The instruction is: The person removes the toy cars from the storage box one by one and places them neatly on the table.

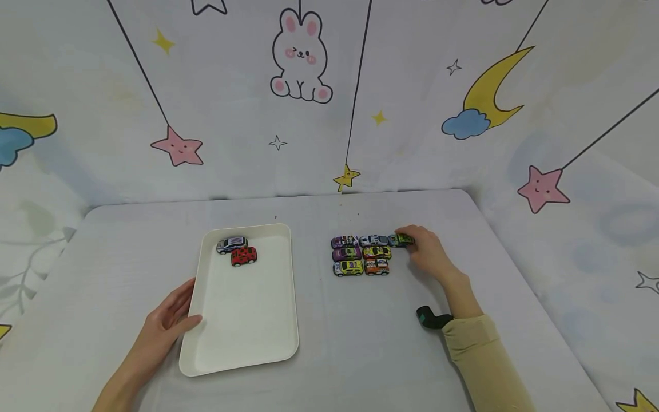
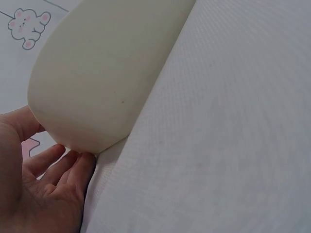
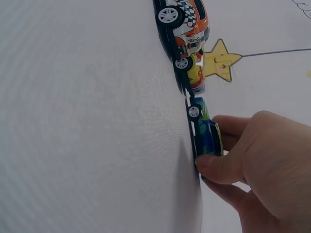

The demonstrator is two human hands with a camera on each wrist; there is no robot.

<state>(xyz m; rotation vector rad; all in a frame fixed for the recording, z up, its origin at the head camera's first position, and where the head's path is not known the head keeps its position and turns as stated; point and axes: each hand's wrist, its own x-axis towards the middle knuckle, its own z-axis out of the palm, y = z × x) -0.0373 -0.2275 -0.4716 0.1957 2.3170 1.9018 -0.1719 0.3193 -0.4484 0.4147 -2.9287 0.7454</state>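
Observation:
My left hand (image 1: 168, 318) holds the left side of a white tray (image 1: 247, 332), the thumb over its rim. In the left wrist view the fingers (image 2: 83, 167) meet the tray's outer wall (image 2: 104, 77) from below. A silver toy car (image 1: 231, 245) and a red toy car (image 1: 243, 256) sit side by side at the tray's far end. With thumb and fingers, my right hand (image 1: 428, 252) pinches a green toy car (image 1: 399, 240), at the right end of the back row. In the right wrist view that green car (image 3: 210, 131) has its wheels close to the tabletop.
Several toy cars are grouped right of the tray: purple-and-white (image 1: 344, 242), white-and-blue (image 1: 373, 240), purple-and-green (image 1: 346, 254), yellow-and-red (image 1: 377, 252), yellow (image 1: 348, 268) and orange (image 1: 376, 266). A white cloth covers the table (image 1: 350, 355). A printed cloth wall (image 1: 407, 154) stands behind. A black wrist mount (image 1: 432, 318) sticks out beside the right sleeve.

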